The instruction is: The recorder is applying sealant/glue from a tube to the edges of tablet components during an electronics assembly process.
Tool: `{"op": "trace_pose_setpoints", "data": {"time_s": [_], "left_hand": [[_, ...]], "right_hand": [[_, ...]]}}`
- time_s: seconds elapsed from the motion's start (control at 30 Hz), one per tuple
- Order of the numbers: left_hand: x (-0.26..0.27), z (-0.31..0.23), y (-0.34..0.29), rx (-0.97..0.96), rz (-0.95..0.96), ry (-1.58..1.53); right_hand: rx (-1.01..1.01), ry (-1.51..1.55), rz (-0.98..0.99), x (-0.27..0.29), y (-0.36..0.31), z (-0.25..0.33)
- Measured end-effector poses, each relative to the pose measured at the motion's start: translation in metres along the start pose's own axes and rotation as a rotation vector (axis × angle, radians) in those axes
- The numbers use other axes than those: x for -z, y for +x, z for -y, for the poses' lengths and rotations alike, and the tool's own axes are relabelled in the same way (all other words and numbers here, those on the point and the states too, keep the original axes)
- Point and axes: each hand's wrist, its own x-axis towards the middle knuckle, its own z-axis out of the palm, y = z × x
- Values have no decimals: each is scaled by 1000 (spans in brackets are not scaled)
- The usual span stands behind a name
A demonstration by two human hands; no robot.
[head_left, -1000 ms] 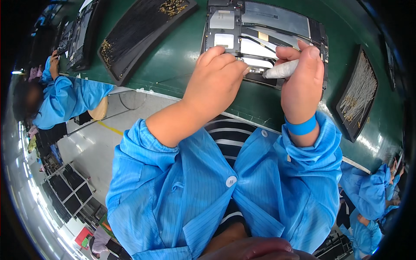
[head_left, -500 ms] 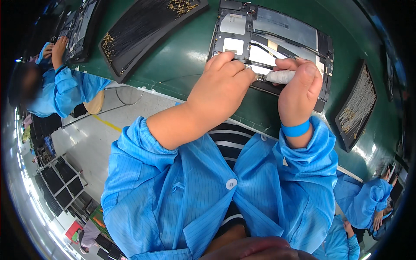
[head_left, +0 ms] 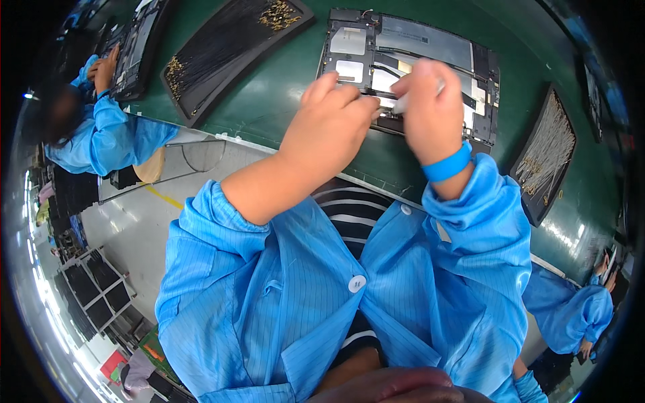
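Observation:
An opened flat electronic device (head_left: pixel 411 41) lies on the green table, with a grey battery panel, black cables and silvery plates showing. My left hand (head_left: pixel 326 126) rests at its near left edge, fingers curled and pressed together. What its fingertips pinch, if anything, is hidden. My right hand (head_left: pixel 433 111) is closed around a slim tool wrapped in white (head_left: pixel 401 105) and hangs over the device's near middle. The tool's lower end points down toward the near edge, close to my left fingertips; motion blurs my right fingers. A blue band (head_left: pixel 448 164) circles my right wrist.
A black tray of dark cables with gold ends (head_left: pixel 225 50) lies to the left, and another tray of pale cables (head_left: pixel 547 154) to the right. At far left a co-worker (head_left: pixel 107 131) handles a similar device; another person in blue (head_left: pixel 571 312) is at lower right.
My right hand has moved left and slightly away from me, turning the white-wrapped tool more upright. My left hand has shifted slightly left. The whole view has shifted a little.

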Motion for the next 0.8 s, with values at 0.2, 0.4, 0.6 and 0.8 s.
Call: {"op": "trace_pose_setpoints", "data": {"time_s": [0.2,0.4,0.6,0.8], "left_hand": [[29,-4,-26,1291,139,-1254],[13,12,-22,1484,-310,-1506],[50,3,-32,1189,324,-1340],[24,0,-25,1282,588,-1446]], "right_hand": [[-166,299,-85,11,9,0],[-136,274,-43,7,6,1],[-116,331,-51,9,2,-1],[-127,283,-36,8,0,3]]}}
